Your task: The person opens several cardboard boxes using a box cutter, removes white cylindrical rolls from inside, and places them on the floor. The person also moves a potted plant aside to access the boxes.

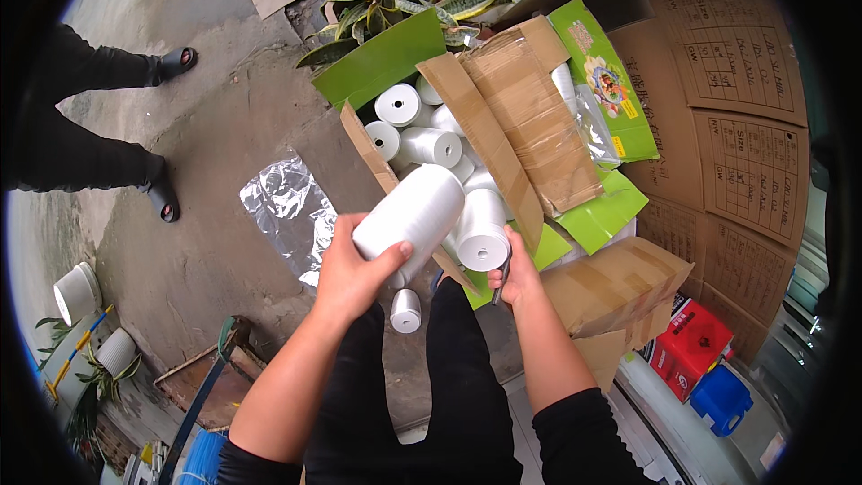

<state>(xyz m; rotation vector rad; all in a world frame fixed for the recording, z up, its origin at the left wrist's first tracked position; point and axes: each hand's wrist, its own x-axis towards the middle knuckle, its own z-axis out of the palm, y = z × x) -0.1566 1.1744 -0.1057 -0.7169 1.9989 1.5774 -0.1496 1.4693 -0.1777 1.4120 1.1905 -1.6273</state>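
My left hand (pixel 357 268) is wrapped round a large white spool of thread (pixel 415 217), tilted with its upper end toward the open box. In my right hand (pixel 519 277) is a slim dark tool (pixel 500 280), whose kind I cannot make out. Right beside those fingers is another white spool (pixel 482 238), its round end facing me; whether they touch it I cannot tell. Several more white spools (pixel 398 105) lie in the open cardboard box (pixel 381 145). A smaller spool (pixel 406 313) sits between my legs, below the left hand's spool.
Clear plastic film (pixel 289 216) lies on the concrete floor. Brown cardboard flaps (pixel 530 112) and green cartons (pixel 603 81) surround the box. A potted plant (pixel 395 0) is behind it. A red container (pixel 690 346) and a blue jug (pixel 721 400) stand at right. Another person's legs (pixel 99 117) are at left.
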